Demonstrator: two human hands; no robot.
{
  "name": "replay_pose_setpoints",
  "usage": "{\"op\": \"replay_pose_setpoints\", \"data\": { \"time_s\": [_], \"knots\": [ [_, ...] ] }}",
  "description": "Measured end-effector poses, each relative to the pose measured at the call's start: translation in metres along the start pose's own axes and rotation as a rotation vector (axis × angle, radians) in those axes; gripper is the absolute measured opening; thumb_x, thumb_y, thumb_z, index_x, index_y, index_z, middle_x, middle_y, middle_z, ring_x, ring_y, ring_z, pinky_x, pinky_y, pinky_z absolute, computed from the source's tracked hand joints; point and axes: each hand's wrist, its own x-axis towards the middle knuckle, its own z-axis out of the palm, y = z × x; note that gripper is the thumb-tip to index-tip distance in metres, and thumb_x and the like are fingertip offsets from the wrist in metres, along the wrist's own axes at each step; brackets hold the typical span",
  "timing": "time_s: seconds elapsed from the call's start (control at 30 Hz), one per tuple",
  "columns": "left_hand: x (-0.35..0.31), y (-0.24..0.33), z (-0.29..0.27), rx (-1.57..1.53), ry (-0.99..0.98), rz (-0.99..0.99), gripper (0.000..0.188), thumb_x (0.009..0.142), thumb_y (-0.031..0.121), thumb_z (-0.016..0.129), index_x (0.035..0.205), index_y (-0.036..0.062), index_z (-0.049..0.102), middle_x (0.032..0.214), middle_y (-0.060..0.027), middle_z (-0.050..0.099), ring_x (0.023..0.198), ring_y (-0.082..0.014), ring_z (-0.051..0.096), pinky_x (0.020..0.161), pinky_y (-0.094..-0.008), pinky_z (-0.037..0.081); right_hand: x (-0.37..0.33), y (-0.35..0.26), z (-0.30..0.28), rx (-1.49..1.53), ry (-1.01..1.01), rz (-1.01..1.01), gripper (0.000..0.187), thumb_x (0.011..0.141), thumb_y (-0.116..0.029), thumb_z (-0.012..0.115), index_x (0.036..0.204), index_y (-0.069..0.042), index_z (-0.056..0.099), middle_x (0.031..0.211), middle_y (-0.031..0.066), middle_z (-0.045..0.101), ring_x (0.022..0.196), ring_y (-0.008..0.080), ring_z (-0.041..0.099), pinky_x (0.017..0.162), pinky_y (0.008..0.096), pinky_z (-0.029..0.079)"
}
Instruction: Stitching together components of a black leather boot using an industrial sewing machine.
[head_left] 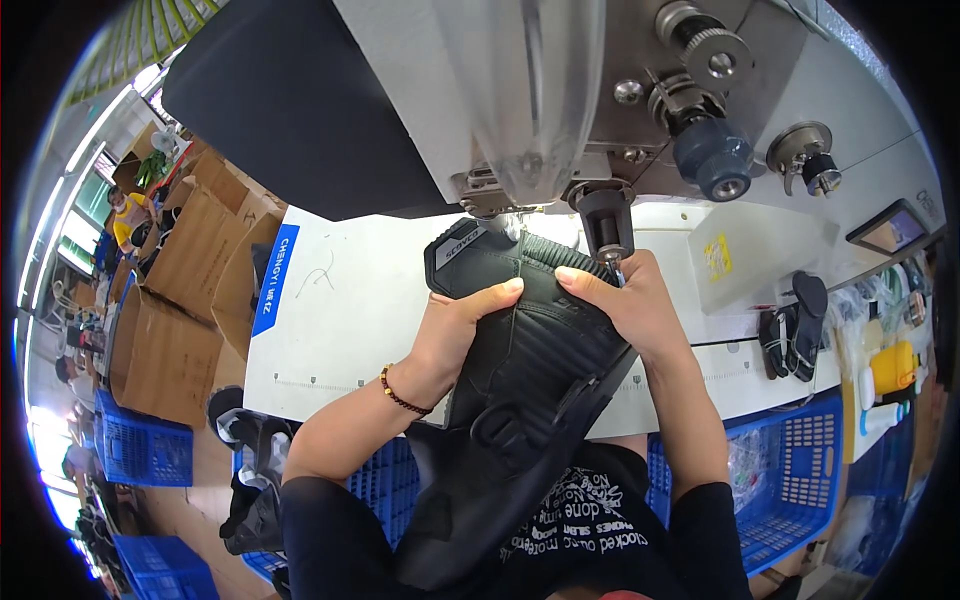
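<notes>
A black leather-like boot upper [540, 345] with ribbed panels lies under the needle area [508, 212] of a sewing machine [640, 45]. Its far left corner carries a grey-and-black label patch [462, 246]. My left hand [447, 330] grips the left side, thumb on top and the other fingers hidden. On the right side, close to a dark cylindrical machine part [603, 225], my right hand [640, 305] holds the piece in the same manner. The near end, with a dark strap and buckle [505, 425], hangs over the table edge toward my lap.
The white sewing table [335, 335] has a ruler along its near edge. Dark pieces [795, 325] lie at the right. Blue crates [800, 470] stand below, one holding clear plastic. Cardboard boxes [180, 310] and a person in yellow [128, 215] are at the far left.
</notes>
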Motion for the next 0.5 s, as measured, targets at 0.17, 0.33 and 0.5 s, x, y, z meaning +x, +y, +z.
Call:
{"op": "replay_pose_setpoints", "data": {
  "time_s": [0.17,0.33,0.5],
  "knots": [
    [0.000,0.002,0.004,0.045,0.012,0.033,0.024,0.075,0.004,0.063,0.097,0.0026,0.057,0.090,-0.0041,0.061,0.082,-0.0112,0.058,0.073,-0.0246,0.048,0.001,0.001,-0.001,-0.005,0.014,-0.003,0.020,0.074,-0.017,0.066,0.067,0.001,0.063,0.058,-0.0002,0.058,0.054,0.0046,0.050,0.049,0.0207,0.039],
    [-0.001,0.011,0.007,0.140,-0.027,0.094,0.022,0.075,0.005,0.063,0.097,0.0022,0.056,0.090,-0.0042,0.061,0.082,-0.0107,0.057,0.072,-0.0242,0.047,0.005,0.001,-0.002,0.001,0.017,-0.051,0.018,0.073,-0.016,0.067,0.070,0.001,0.063,0.061,0.0001,0.059,0.054,0.0047,0.050,0.050,0.0207,0.040],
    [-0.006,0.011,0.018,0.085,0.018,0.007,0.021,0.076,0.006,0.062,0.095,0.0022,0.056,0.089,-0.0041,0.060,0.081,-0.0100,0.057,0.072,-0.0240,0.046,0.011,-0.021,-0.013,-0.006,-0.054,0.051,0.022,0.069,-0.013,0.070,0.082,0.001,0.061,0.071,0.0018,0.059,0.063,0.0077,0.053,0.058,0.0219,0.042]
  ]
}}
